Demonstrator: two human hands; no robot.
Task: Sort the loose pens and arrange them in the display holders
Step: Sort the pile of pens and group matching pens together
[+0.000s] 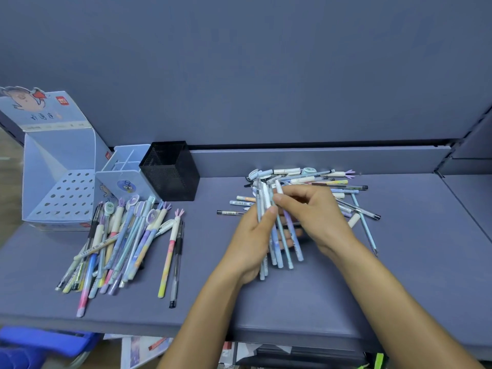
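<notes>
My left hand (251, 241) grips a bundle of pale blue and white pens (279, 246), held roughly upright above the shelf. My right hand (311, 211) pinches one white-capped pen at the top of that bundle. Behind the hands lies a loose pile of mixed pens (319, 182). A second heap of pastel pens (125, 243) is spread at the left. Three holders stand at the back left: a blue perforated display box (61, 166), a small blue divided holder (125, 169) and a black mesh cup (170, 174).
The grey shelf (399, 275) runs left to right, with a grey back panel (266, 75) behind it. A blue plastic crate (40, 344) and papers (138, 352) sit below the shelf's front edge.
</notes>
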